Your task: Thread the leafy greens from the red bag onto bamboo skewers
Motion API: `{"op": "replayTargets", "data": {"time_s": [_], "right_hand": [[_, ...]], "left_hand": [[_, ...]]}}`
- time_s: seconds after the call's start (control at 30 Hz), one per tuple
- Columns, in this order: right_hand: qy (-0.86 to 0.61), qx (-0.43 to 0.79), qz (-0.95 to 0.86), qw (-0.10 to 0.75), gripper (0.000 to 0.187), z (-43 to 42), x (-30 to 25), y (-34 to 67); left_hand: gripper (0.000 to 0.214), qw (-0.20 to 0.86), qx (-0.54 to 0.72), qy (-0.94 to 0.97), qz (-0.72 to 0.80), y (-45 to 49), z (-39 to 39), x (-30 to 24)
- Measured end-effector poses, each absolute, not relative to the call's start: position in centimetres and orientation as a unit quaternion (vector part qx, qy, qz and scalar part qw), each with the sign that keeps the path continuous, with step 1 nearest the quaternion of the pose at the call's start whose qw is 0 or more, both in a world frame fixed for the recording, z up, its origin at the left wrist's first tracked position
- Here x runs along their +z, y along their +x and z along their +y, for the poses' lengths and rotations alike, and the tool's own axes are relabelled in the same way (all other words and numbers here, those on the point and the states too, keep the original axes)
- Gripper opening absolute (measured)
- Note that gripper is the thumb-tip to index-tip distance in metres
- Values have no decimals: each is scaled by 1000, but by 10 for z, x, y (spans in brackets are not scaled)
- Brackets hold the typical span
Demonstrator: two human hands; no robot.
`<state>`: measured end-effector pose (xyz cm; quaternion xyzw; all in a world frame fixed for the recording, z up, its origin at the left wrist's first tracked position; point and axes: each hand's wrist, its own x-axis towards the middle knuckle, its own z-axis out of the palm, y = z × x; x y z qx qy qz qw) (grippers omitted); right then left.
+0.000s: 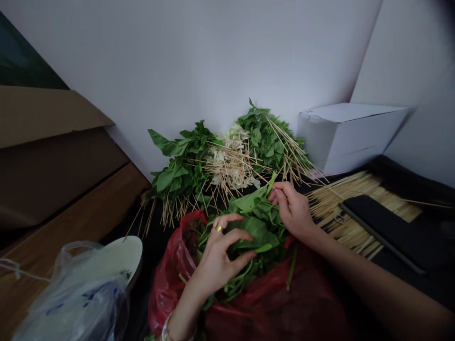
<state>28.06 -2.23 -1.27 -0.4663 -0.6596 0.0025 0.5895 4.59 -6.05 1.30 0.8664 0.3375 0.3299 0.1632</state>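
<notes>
A crinkled red translucent plastic bag (168, 286) brims with loose broad-leaved greens (259, 230). Over them the left hand (216, 263) curves half open, gripping nothing visible; just beyond, the right hand (293, 210) pinches a slender light-green leaf (272, 179). Farther back, before the smooth white wall (213, 57), dark-green leafy bundles (169, 178) lie among thin pale wooden skewers (169, 213).

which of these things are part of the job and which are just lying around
Seem part of the job:
- leafy greens under the hands
- red plastic bag holding them
- loose thin sticks
- skewered greens by the wall

Seem just lying around:
- black flat case
- white box
- cardboard box
- clear plastic bag
</notes>
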Motion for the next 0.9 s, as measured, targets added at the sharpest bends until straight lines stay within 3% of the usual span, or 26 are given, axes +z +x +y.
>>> {"op": "replayTargets", "data": {"time_s": [0.07,0.23,0.43,0.6,0.7,0.9], "right_hand": [[-467,4,-659,590,14,-22,-13,281],[-471,0,-661,584,15,-22,-13,280],[-473,-1,-665,578,15,-21,-17,280],[-473,-1,-666,577,13,-21,-17,280],[-471,1,-661,584,14,-21,-16,281],[-467,-12,-667,581,14,-20,-17,283]], "left_hand": [[12,127,353,869,323,47,-63,12],[33,62,312,901,295,48,-67,13],[13,1,257,921,294,54,-66,6],[10,5,269,919,290,54,-66,3],[10,84,380,861,326,45,-64,10],[18,464,649,509,322,9,-35,19]]}}
